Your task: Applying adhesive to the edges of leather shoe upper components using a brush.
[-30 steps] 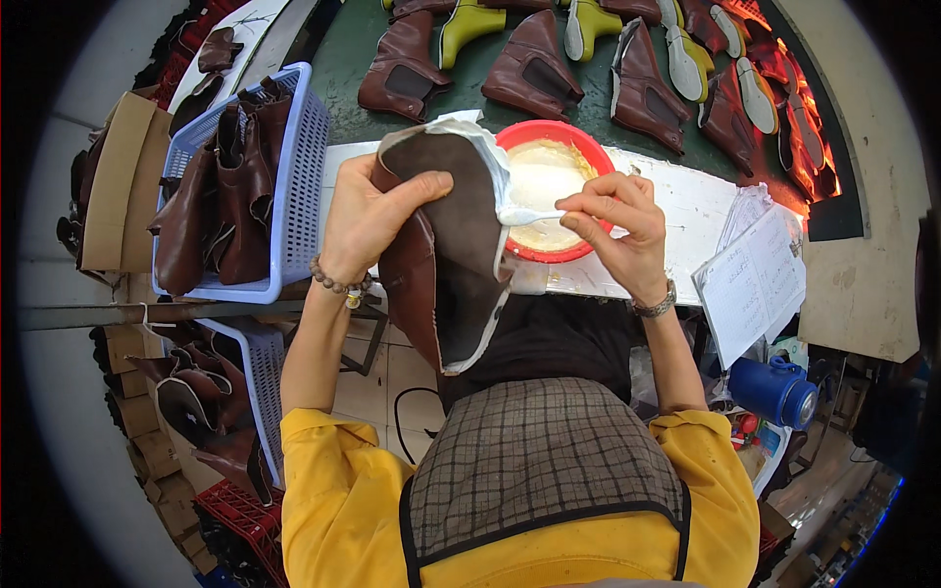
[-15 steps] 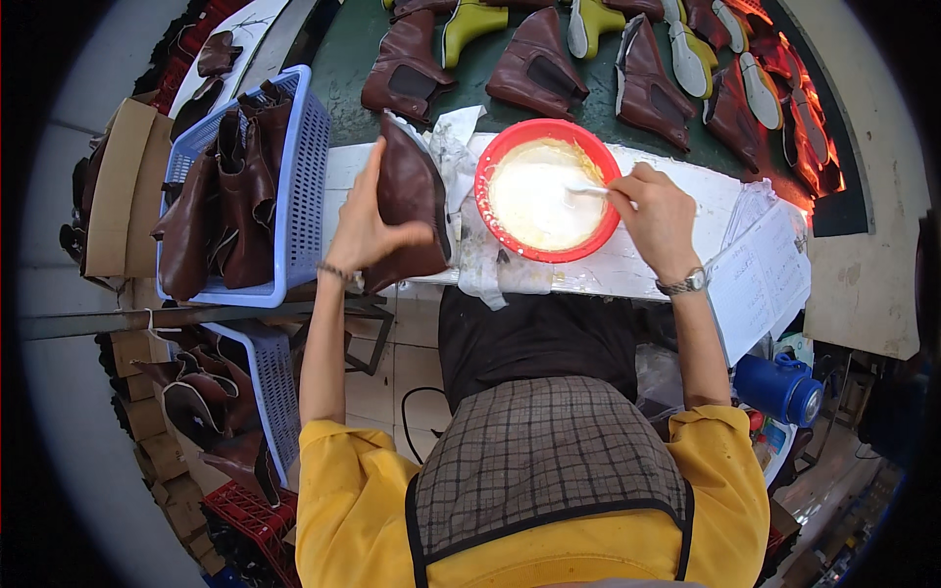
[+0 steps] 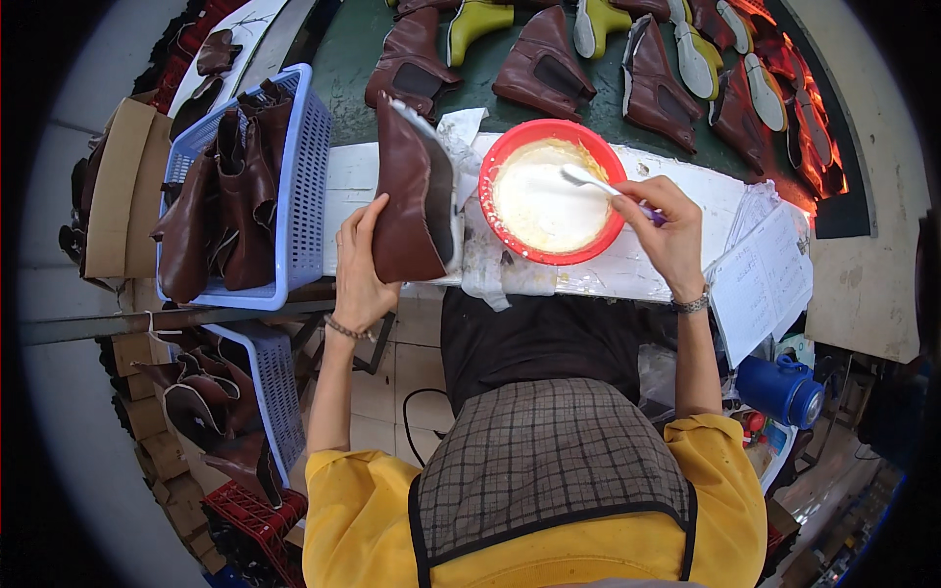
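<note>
My left hand [image 3: 363, 279] grips the lower left edge of a brown leather boot upper [image 3: 404, 216], its dark inner side partly showing on the right. The upper is propped up at the front of the white work board. My right hand [image 3: 670, 233] is closed round a toothbrush [image 3: 591, 182] with a white head and a purple handle. Its bristle end is over a red plastic bowl [image 3: 487, 218] of creamy white paste [image 3: 534, 204]. Whether the bristles touch the paste I cannot tell. Stained paper [image 3: 487, 274] lies between the upper and the bowl.
Several brown boot uppers [image 3: 541, 67] and yellow-green foot forms [image 3: 478, 31] lie on the green tabletop [image 3: 338, 93] beyond. On the left, a blue basket [image 3: 304, 186] holds more uppers. Written sheets [image 3: 760, 274] and a blue jug [image 3: 779, 389] are to the right.
My left hand has closed on the boot upper's lower edge and turned it more upright. My right hand has lifted and tilted the toothbrush; its head now shows above the paste.
</note>
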### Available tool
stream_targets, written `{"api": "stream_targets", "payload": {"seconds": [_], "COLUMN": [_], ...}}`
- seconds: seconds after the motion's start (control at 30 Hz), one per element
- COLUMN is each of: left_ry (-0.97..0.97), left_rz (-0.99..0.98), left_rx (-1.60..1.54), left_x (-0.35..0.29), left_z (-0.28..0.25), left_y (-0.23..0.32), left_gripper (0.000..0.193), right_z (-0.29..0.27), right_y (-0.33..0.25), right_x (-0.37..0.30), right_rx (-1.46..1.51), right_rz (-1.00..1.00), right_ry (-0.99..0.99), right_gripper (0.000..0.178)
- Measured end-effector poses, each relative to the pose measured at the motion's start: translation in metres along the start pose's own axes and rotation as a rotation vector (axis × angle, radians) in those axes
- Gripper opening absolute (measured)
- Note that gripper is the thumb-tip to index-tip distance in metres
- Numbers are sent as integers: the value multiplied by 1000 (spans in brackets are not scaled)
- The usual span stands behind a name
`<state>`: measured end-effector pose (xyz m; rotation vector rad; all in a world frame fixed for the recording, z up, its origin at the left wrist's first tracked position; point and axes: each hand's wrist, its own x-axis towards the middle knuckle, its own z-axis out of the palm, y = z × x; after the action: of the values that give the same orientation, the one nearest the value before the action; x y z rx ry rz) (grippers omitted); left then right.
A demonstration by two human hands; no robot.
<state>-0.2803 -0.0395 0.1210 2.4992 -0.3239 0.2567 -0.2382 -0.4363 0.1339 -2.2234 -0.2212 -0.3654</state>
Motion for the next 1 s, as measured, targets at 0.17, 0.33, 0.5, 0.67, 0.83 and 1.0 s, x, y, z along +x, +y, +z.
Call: {"api": "stream_targets", "payload": {"seconds": [0.17, 0.33, 0.5, 0.67, 0.83, 1.0], "left_ry": [-3, -1, 136, 127, 266, 444], "left_rz": [140, 286, 219, 201, 246, 247], "left_rx": [-16, -149, -196, -163, -196, -219], "left_x": [0, -2, 12, 23, 36, 52], "left_z": [-4, -4, -1, -1, 3, 12], "left_y": [41, 54, 71, 75, 74, 75], "left_gripper": [95, 95, 94, 92, 91, 93], "right_z": [13, 17, 11, 4, 4, 1], "right_y": [-29, -22, -30, -38, -40, -47], "right_x": [13, 44, 28, 7, 15, -1], "right_rx": [291, 188, 247, 305, 168, 243], "right_rz": [-98, -198, -239, -257, -461, -366], "right_ry": [-146, 38, -1, -63, 46, -82], "right_gripper": [12, 14, 19, 21, 24, 24]}}
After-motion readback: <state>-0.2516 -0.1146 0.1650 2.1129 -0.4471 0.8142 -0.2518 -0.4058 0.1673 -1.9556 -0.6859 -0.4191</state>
